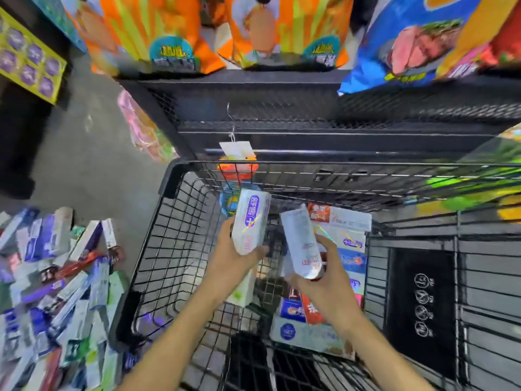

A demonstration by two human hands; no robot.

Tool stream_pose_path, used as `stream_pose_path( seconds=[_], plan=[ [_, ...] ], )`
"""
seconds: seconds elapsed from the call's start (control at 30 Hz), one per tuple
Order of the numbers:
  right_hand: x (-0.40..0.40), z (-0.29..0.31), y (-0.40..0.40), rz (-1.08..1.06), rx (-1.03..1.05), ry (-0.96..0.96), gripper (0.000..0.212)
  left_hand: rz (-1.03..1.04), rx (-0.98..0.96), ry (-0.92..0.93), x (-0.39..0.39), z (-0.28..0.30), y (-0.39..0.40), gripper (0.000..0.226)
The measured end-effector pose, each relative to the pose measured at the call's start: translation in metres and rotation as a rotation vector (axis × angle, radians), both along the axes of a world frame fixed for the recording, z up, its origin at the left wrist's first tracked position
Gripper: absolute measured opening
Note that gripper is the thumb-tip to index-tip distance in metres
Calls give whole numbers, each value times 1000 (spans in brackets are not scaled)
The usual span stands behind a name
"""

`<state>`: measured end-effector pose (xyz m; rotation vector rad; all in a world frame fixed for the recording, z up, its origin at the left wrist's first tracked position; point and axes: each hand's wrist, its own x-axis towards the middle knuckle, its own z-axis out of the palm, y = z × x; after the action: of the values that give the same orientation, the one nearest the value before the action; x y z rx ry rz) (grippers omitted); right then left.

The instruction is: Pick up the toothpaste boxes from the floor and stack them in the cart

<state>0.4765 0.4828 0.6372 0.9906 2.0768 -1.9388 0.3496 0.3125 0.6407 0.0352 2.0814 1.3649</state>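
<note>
A loose heap of white, purple, blue and green cardboard toothpaste boxes (53,283) lies on the grey floor (93,153) at the near left, just beside the left wall of the black wire shopping cart (169,249); its printing is too blurred to read.

Both bare forearms reach from the near edge out over the cart basket. The left hand (229,256) is raised with the palm turned inward; its grip is curled round the near end of a white toothpaste box with a purple oval label (251,221), thumb on the right face, fingers on the left face. The box stands nearly upright, its far end tilted away. The label writing cannot be read.

The right hand (328,280) is held to the right and slightly nearer; its grip pinches the near end of a plain white toothpaste box with pink lettering (300,241), fingers along the right edge. This box leans to the far left. The two held boxes are near each other but apart.

Against the right side of the basket lies a row of stacked white, blue and red toothpaste boxes (344,241); one red panel reads "SP-4".

On the far shelf, orange snack bags (146,32) and a blue snack bag (406,43) stand upright.
</note>
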Motion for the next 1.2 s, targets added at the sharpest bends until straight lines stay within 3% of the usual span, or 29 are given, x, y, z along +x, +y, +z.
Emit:
stream_pose_path(
  seconds=[0.17,0.4,0.6,0.9,1.07,1.2],
  plan=[
    [-20,-72,13,78,98,-54,79,-206,-291,125,-44,-74,-13,61],
    [-19,-134,13,79,196,-124,75,-769,-682,525,-104,-140,-11,74],
    [-7,-155,3,37,179,-181,73,-1023,-786,709,-130,-170,1,80],
    [-16,-143,-1,96,183,-181,74,-1112,-941,943,-144,-174,16,83],
    [-31,-140,6,198,342,-148,79,-921,-986,1034,-129,-178,-4,80],
    [-37,-136,10,295,412,-120,75,-803,-999,942,-126,-174,-9,81]
  ],
)
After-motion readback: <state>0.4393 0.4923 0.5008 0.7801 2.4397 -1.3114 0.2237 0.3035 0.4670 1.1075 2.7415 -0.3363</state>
